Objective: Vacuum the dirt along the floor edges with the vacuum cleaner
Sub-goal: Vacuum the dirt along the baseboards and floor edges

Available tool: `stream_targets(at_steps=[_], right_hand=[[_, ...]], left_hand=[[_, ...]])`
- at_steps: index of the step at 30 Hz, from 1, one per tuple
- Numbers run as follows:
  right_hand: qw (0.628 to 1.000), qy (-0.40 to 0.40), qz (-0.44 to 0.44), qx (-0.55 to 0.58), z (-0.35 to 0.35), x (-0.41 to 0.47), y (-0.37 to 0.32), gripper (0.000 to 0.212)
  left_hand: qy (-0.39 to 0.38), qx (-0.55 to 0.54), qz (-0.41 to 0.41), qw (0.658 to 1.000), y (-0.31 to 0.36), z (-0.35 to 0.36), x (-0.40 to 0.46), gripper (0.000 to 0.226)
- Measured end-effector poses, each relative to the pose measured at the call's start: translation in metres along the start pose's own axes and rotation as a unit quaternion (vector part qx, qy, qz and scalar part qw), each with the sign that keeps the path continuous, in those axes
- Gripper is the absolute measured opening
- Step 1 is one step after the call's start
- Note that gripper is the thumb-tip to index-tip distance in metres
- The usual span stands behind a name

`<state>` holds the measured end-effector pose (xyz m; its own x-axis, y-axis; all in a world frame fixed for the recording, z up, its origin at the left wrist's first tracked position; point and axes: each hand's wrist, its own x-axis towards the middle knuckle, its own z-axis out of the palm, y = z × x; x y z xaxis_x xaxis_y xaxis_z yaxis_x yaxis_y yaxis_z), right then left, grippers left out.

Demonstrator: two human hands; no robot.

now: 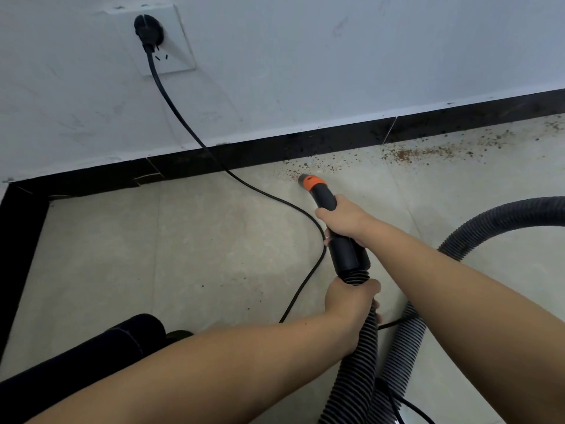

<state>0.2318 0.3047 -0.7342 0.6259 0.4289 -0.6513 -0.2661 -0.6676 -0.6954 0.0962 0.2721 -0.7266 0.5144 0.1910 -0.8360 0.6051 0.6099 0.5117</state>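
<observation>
Cleaning is underway along the foot of a white wall, where a person is working a vacuum nozzle [308,180] with an orange collar toward a trail of brown dirt [409,154] scattered beside the black skirting board [244,154]. The right hand [344,220] is grasping the black rigid tube just behind the nozzle, its grip wrapped firmly round it, while the left hand [351,298] is clutching the ribbed hose [357,362] nearer the body, fingers curled about it. The nozzle tip is sitting at the left end of the dirt trail, just beside the first specks. Judging by the floor [122,255], the stretch to the left of the nozzle, reaching toward the corner, is looking largely free of debris, though a few dark flecks are showing nearer the person. To the right, the work appears mostly ahead: the thickest patch of crumbs is lying well beyond the nozzle, with more spreading along the edge toward the far right. A black power cord [183,123] is trailing from a wall socket [162,41] across the floor and passing close to the left of the tube. The hose is looping off to the right, out of view.
</observation>
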Motion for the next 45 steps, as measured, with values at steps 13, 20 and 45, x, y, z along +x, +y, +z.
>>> stream_targets(at_steps=[13, 20, 45], right_hand=[[0.996, 0.086, 0.017, 0.029, -0.042, 0.015, 0.014, 0.029], [0.99, 0.124, 0.024, 0.059, -0.068, 0.028, 0.017, 0.026], [0.999, -0.025, -0.024, -0.025, 0.039, 0.021, -0.028, 0.028]], left_hand=[[-0.048, 0.063, -0.005, 0.997, 0.013, 0.023, 0.015, 0.014], [-0.053, 0.081, -0.003, 0.995, 0.025, 0.038, 0.029, 0.01], [0.03, -0.015, 0.026, 0.999, 0.018, -0.037, 0.01, 0.012]])
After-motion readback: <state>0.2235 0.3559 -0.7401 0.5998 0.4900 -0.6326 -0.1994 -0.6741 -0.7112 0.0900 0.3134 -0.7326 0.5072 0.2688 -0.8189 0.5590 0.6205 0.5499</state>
